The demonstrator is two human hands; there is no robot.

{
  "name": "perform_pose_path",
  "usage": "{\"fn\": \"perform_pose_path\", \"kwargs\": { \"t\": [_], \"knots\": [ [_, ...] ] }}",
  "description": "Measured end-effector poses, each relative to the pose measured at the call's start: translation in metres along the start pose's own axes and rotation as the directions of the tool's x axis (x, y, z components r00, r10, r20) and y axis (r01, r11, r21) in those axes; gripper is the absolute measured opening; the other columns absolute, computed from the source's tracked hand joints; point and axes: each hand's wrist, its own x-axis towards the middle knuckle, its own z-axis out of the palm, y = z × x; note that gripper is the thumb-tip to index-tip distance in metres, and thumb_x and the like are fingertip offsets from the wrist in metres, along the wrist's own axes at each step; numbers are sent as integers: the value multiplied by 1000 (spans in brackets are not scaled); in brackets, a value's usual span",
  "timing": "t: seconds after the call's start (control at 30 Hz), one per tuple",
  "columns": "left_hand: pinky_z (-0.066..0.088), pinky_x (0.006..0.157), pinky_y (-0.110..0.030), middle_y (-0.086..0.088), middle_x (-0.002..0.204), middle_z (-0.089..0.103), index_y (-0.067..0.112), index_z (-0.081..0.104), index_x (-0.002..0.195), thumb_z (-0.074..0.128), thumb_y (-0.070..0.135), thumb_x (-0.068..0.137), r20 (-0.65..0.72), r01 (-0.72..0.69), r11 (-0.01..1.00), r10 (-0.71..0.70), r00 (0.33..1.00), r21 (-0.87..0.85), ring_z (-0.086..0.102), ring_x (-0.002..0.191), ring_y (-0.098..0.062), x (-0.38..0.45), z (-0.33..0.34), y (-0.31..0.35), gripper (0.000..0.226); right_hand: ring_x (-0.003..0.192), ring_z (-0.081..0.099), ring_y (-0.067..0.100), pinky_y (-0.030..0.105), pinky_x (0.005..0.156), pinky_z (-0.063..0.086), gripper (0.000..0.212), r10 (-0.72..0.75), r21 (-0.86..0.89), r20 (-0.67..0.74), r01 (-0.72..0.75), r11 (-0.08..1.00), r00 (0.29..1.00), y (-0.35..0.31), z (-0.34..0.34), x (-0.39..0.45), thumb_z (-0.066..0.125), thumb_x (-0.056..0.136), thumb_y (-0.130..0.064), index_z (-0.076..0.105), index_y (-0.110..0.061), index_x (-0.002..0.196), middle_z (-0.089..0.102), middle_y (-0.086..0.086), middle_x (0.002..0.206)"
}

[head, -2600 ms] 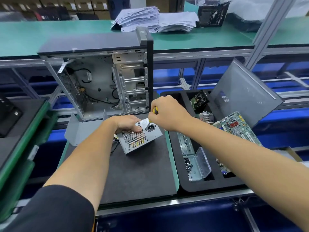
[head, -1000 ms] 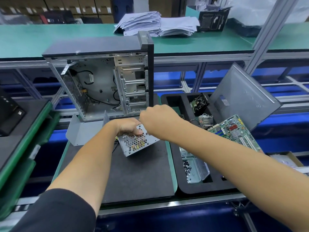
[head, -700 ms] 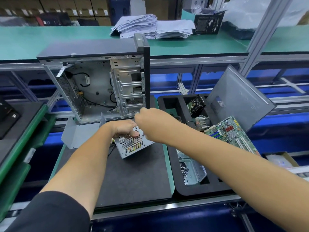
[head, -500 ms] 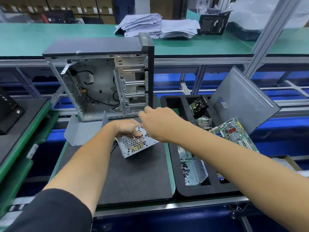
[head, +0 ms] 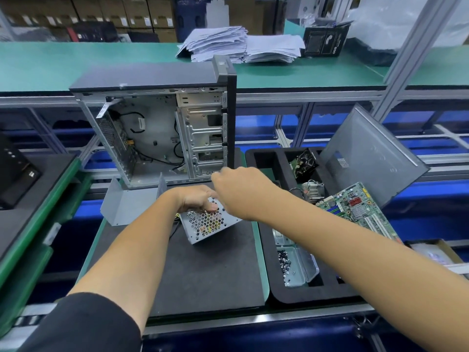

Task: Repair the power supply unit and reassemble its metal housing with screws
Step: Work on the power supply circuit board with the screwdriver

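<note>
We have a single view, taken from a wide-angle camera worn on the person's head. It looks forward and down over both forearms, which enter from the bottom edge and meet near the frame's centre at the left hand (head: pixel 196 200) and right hand (head: pixel 243 191). The dark work surface (head: pixel 203 270) lies close beneath us; the open computer case (head: pixel 162 130) stands just beyond it, and the green bench (head: pixel 76 62) runs across the top, well farther off. Straight lines bow toward the edges. No second view shares the scene.
</note>
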Motion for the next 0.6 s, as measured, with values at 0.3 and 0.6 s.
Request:
{"fn": "perform_pose_path", "kwargs": {
  "t": [0.3, 0.6],
  "knots": [
    [32, 44, -18, 5, 51, 45, 16, 57, 62, 46, -13, 84, -74, 30, 1000, -30, 997, -5, 34, 44, -6, 6, -2, -6, 38, 68, 46, 25, 31, 57, 32, 20, -27, 67, 3, 27, 997, 1000, -8, -7, 0, 53, 84, -3, 59, -6, 103, 59, 12, 97],
    [37, 41, -15, 6, 56, 57, 15, 63, 72, 49, -11, 85, -7, 12, 997, -12, 1000, -72, 45, 42, -2, 9, -9, -9, 32, 63, 38, 20, 31, 50, 28, 28, -11, 75, 38, 8, 997, 999, 2, -4, 2, 59, 84, -15, 45, -9, 107, 40, 8, 112]
  ]
}}
